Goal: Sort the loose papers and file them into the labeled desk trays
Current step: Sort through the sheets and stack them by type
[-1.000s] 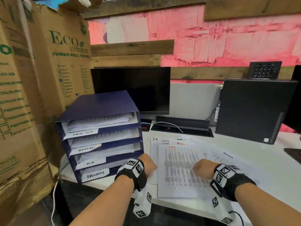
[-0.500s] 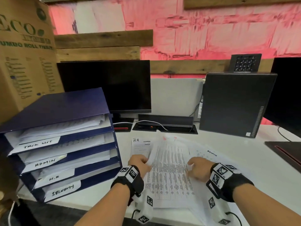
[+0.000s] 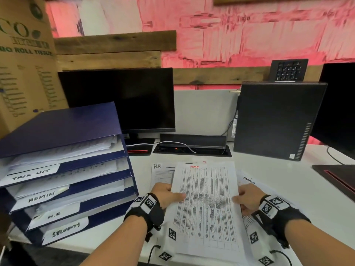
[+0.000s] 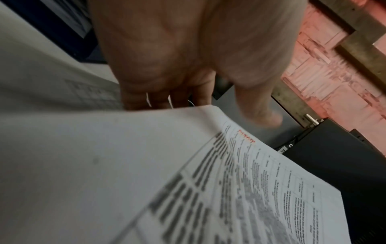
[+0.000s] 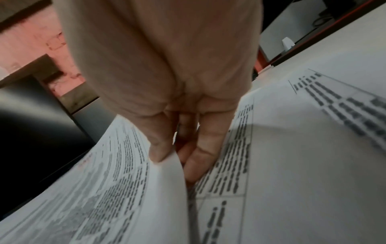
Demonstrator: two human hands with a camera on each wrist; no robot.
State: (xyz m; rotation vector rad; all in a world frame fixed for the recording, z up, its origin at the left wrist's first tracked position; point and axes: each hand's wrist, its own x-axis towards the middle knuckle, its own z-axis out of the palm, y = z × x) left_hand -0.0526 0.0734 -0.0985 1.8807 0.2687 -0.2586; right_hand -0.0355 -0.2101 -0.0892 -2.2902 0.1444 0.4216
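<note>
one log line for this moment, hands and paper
left hand: grips printed table sheet marked admin in red, left edge | right hand: pinches right edge | sheet: lifted over loose papers | blue tray stack: untouched

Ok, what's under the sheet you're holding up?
More loose papers lie under the held sheet: one marked H.R at left, one marked ADMIN at right. Whatever lies directly beneath is covered.

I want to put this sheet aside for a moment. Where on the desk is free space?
Bare desk lies right of the loose papers, before the computer tower. A narrow strip separates the tray stack from the H.R sheet. The middle is crowded with papers.
</note>
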